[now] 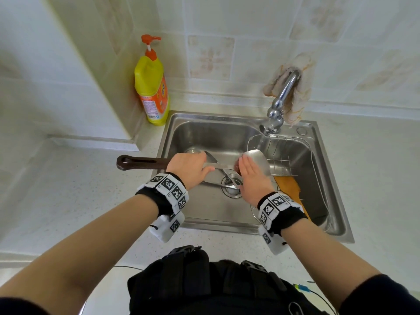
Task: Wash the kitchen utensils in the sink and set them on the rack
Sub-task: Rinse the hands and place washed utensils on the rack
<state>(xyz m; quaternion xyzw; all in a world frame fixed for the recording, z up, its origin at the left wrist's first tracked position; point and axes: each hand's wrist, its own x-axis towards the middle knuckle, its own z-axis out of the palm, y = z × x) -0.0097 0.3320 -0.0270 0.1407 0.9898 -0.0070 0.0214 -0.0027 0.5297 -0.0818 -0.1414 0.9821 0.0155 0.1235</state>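
My left hand (pixel 189 168) grips a metal spatula by its shaft, and the dark brown handle (pixel 141 162) sticks out to the left over the counter. The shiny blade (pixel 258 159) lies over the middle of the steel sink (pixel 204 133). My right hand (pixel 253 178) rests flat on the blade with straight fingers. Under the hands, metal tongs (pixel 223 184) lie on the sink floor by the drain (pixel 231 189). A wire rack (pixel 284 155) fills the sink's right half and holds a wooden spatula (pixel 289 187).
A yellow and orange dish-soap pump bottle (pixel 153 87) stands on the counter at the sink's back left corner. The chrome tap (pixel 280 101) rises behind the rack, with a worn cloth (pixel 297 92) draped over it. Speckled countertop (pixel 79 189) runs on both sides.
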